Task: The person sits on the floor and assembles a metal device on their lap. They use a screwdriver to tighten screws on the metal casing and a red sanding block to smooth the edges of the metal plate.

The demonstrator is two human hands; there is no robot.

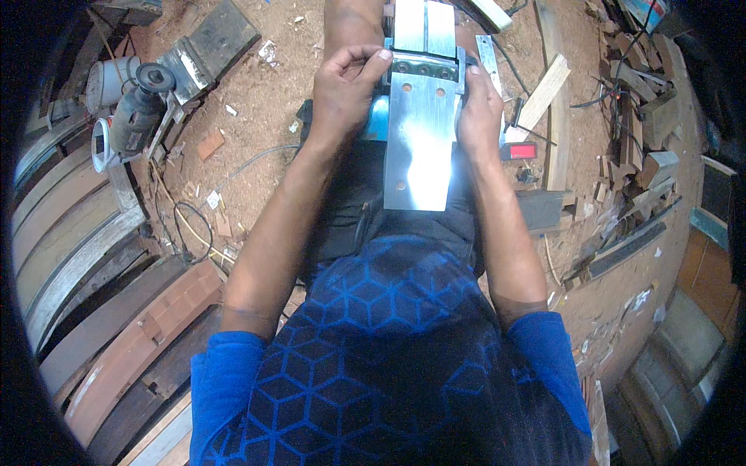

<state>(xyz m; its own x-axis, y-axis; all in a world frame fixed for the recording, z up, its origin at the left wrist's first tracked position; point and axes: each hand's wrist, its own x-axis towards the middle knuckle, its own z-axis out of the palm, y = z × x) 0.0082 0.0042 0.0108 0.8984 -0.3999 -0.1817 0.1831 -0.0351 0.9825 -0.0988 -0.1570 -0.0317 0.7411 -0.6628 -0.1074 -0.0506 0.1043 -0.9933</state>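
Note:
An electric hand planer lies upside down over my lap, its shiny metal sole facing up. Across it runs the cutter drum, with several bolts showing in a row. My left hand is closed at the left edge beside the drum, thumb on the rim and fingers curled in. On the opposite edge, my right hand grips the planer's side, its thumb near the end of the drum; its other fingers are mostly hidden. Part of a teal body shows beneath the sole.
An angle grinder stands at the left by a grey bucket. Curved timber pieces are stacked at lower left. Wood offcuts lie at right. A red-faced object and a light wood strip rest on the sawdust-covered ground.

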